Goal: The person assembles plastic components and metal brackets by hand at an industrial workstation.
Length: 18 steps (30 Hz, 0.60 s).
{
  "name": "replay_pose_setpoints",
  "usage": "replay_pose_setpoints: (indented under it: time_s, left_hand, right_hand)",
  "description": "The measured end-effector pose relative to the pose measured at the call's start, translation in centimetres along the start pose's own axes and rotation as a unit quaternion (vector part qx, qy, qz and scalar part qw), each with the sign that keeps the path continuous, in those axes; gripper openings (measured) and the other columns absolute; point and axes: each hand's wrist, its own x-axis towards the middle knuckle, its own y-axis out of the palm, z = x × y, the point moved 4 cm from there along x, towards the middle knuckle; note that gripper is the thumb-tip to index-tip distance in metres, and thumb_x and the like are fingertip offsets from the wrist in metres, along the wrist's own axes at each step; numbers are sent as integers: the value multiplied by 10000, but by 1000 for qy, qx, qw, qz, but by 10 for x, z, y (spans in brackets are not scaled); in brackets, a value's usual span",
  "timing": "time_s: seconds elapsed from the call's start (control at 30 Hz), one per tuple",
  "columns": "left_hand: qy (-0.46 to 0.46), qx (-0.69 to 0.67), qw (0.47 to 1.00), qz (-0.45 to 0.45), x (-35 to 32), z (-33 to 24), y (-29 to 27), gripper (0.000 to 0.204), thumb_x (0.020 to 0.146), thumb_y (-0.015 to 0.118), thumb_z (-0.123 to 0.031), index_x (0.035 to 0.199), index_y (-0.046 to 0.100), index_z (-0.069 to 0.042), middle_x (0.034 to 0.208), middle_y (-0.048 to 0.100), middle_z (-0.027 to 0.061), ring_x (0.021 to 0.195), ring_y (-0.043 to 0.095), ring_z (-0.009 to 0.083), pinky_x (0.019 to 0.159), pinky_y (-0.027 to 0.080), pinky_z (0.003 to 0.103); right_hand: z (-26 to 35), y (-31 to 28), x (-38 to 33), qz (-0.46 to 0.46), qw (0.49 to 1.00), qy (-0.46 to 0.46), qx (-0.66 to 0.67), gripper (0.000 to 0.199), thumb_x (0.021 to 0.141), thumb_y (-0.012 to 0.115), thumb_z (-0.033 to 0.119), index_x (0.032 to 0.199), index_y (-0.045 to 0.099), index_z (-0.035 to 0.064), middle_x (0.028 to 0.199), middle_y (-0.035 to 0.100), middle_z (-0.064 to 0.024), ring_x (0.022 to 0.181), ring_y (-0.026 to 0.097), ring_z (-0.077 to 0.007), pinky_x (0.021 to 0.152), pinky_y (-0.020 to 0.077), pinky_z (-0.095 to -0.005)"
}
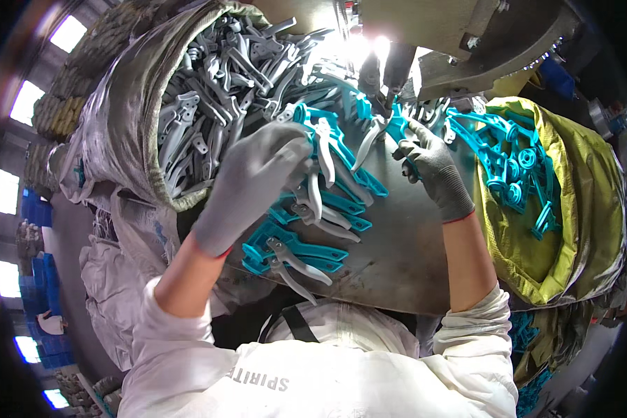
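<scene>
My right hand, in a grey glove, is closed on a teal plastic part, its forefinger stretched along it. That part sits under the two dark posts of a machine, and a grey metal lever hangs beside it. My left hand, also gloved, has its fingers curled at the edge of a pile of teal parts with grey levers on them; what it grips is hidden. Closer to me on the metal table lies another teal part with a grey two-legged lever piece.
An open woven sack full of grey metal levers stands at the left. At the right, a yellow sack holds teal plastic pieces. The machine body overhangs the table's far side, with bright lights below it.
</scene>
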Motion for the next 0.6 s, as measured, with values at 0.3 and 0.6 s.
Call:
replay_pose_setpoints:
  time_s: [0.3,0.6]
  left_hand:
    - [-416,-351,836,-70,-179,91,-4,329,932,509,-283,1100,502,0,980,592,118,869,636,229,724,558,341]
    - [-284,-509,792,-178,-159,132,58,293,912,563,-312,1108,557,-95,1087,591,54,1004,552,144,889,452,333]
  right_hand:
    - [21,-1,-11,27,999,-25,24,595,847,537,88,1391,309,8,801,611,-109,471,497,-78,393,395,-200]
    - [6,9,-12,42,999,18,-20,524,878,525,121,1362,353,21,777,594,-77,477,479,-58,401,373,-184]
